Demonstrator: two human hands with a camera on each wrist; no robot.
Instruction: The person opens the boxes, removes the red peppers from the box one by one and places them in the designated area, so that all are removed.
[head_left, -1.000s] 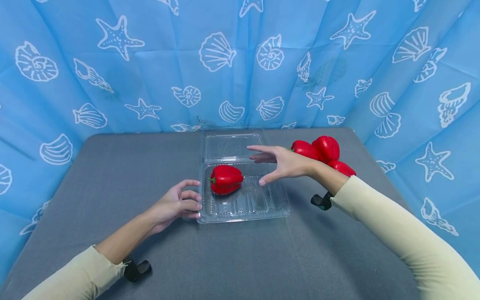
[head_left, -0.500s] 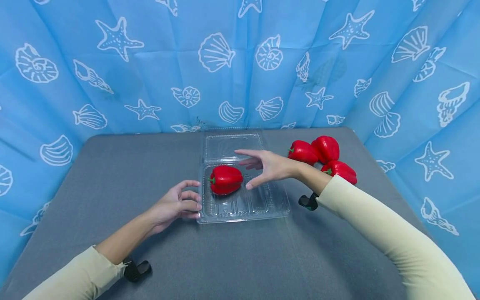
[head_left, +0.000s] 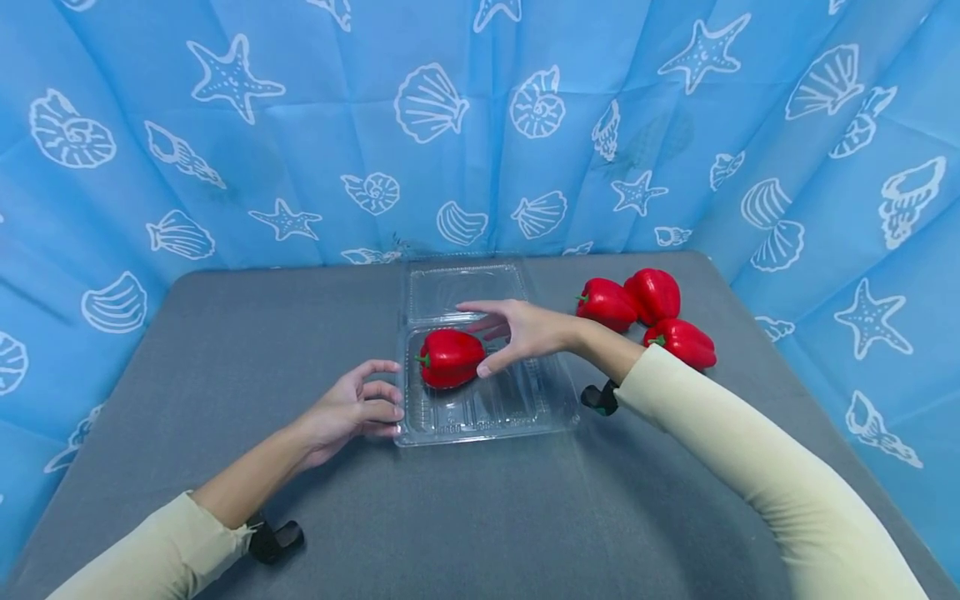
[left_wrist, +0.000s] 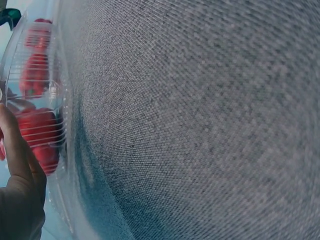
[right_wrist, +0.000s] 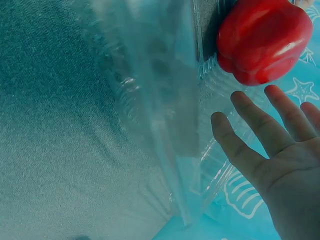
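Note:
A red bell pepper [head_left: 450,360] with a green stem lies on its side in the left part of a clear plastic clamshell container [head_left: 487,435]. My left hand [head_left: 351,414] is at the container's left rim, fingers loosely bent against it. In the left wrist view, red peppers show through the ribbed clear wall [left_wrist: 59,110]. My right hand [head_left: 528,330] hovers over the container's right half, thumb and fingers spread. Its fingertips are close beside the pepper; the right wrist view shows a small gap between the fingers and the pepper [right_wrist: 265,42].
The container's clear lid [head_left: 465,292] lies folded back behind its base. Three more red bell peppers [head_left: 606,305] sit in a group at the back right of the grey table [head_left: 300,333]. A blue curtain [head_left: 330,108] with white shells hangs behind the table.
My right hand has moved left across the container to the pepper inside it, uncovering the loose peppers at the right. The left hand and the container have stayed in place.

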